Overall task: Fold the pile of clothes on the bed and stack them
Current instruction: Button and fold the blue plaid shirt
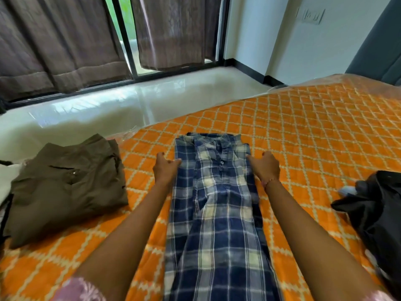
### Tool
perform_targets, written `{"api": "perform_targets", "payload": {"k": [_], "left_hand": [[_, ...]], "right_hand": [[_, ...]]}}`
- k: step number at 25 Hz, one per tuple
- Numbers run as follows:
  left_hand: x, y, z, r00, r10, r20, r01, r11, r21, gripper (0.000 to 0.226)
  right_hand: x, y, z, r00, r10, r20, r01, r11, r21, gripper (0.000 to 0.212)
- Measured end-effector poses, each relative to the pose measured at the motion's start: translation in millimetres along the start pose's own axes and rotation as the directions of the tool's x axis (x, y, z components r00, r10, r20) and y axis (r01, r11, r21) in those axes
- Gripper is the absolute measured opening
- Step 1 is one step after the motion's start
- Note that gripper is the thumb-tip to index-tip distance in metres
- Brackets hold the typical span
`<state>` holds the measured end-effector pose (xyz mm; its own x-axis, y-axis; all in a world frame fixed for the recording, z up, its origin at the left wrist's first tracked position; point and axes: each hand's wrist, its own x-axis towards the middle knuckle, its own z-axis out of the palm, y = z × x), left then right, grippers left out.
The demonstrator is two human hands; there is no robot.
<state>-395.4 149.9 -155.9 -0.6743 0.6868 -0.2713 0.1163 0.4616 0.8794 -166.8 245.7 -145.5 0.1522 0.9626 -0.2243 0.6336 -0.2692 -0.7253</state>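
A blue and white plaid shirt [217, 203] lies lengthwise on the orange bed [314, 131], its sides folded in to a narrow strip, collar at the far end. My left hand [165, 168] pinches the shirt's left edge near the shoulder. My right hand [265, 167] grips the right edge at the same height. A folded olive-brown garment [65, 185] lies to the left. A crumpled black garment [375, 213] sits at the right edge.
The bed's far edge runs next to a glossy white floor [108, 109]. Brown curtains [54, 44] hang over a dark-framed window behind it. A white cloth [8, 177] shows at the far left beside the olive garment.
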Motion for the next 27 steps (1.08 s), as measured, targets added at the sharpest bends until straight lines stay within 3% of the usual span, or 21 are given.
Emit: {"api": "perform_targets", "payload": {"k": [2, 4, 6, 8, 11, 14, 16, 19, 20, 22, 23, 24, 25, 27], "left_hand": [[33, 8, 2, 0.986, -0.142, 0.087, 0.152, 0.980, -0.129, 0.070], [44, 16, 8, 0.937, -0.204, 0.284, 0.261, 0.948, -0.181, 0.069], [44, 31, 10, 0.861, -0.205, 0.465, 0.307, 0.939, -0.156, 0.043], [40, 40, 10, 0.877, -0.220, 0.426, 0.304, 0.943, -0.138, 0.019], [29, 50, 2, 0.937, -0.085, 0.339, 0.164, 0.964, -0.210, 0.014], [-3, 57, -22, 0.919, 0.127, 0.373, 0.010, 0.938, -0.345, 0.016], [-39, 53, -47, 0.886, 0.267, 0.380, -0.123, 0.924, -0.362, 0.020], [-97, 9, -76, 0.771, 0.465, 0.436, -0.413, 0.885, -0.214, 0.009], [-118, -12, -82, 0.721, 0.511, 0.467, -0.520, 0.845, -0.122, 0.004], [-152, -52, -88, 0.619, 0.526, 0.583, -0.697, 0.710, 0.099, 0.045], [-161, -68, -88, 0.562, 0.500, 0.659, -0.778, 0.590, 0.216, 0.062], [-168, -80, -87, 0.511, 0.507, 0.694, -0.849, 0.423, 0.317, 0.066], [-175, -85, -86, 0.472, 0.527, 0.707, -0.882, 0.266, 0.390, 0.059], [-179, -78, -91, 0.423, 0.556, 0.716, -0.890, 0.105, 0.444, 0.047]], "right_hand": [[28, -7, 12, 0.961, 0.161, 0.224, -0.218, 0.942, 0.257, 0.048], [46, -9, 23, 0.888, 0.184, 0.422, -0.359, 0.851, 0.384, 0.050], [57, -13, 35, 0.880, 0.168, 0.443, -0.373, 0.823, 0.428, 0.042], [53, -23, 39, 0.898, 0.133, 0.419, -0.343, 0.809, 0.477, 0.024], [32, -40, 18, 0.938, -0.016, 0.345, -0.205, 0.780, 0.592, 0.019], [-6, -39, -24, 0.949, -0.223, 0.224, 0.002, 0.714, 0.700, 0.013], [-41, -25, -55, 0.917, -0.352, 0.189, 0.117, 0.689, 0.715, 0.019], [-100, 27, -78, 0.870, -0.440, 0.221, 0.202, 0.729, 0.654, 0.032], [-120, 54, -78, 0.850, -0.463, 0.252, 0.251, 0.777, 0.578, 0.032], [-158, 104, -74, 0.749, -0.547, 0.374, 0.453, 0.834, 0.314, 0.059], [-171, 124, -69, 0.675, -0.604, 0.424, 0.601, 0.783, 0.159, 0.074], [-180, 138, -65, 0.602, -0.664, 0.442, 0.736, 0.677, 0.014, 0.083], [-185, 147, -63, 0.539, -0.726, 0.427, 0.828, 0.549, -0.112, 0.082], [-186, 142, -69, 0.460, -0.816, 0.351, 0.881, 0.369, -0.297, 0.062]]}}
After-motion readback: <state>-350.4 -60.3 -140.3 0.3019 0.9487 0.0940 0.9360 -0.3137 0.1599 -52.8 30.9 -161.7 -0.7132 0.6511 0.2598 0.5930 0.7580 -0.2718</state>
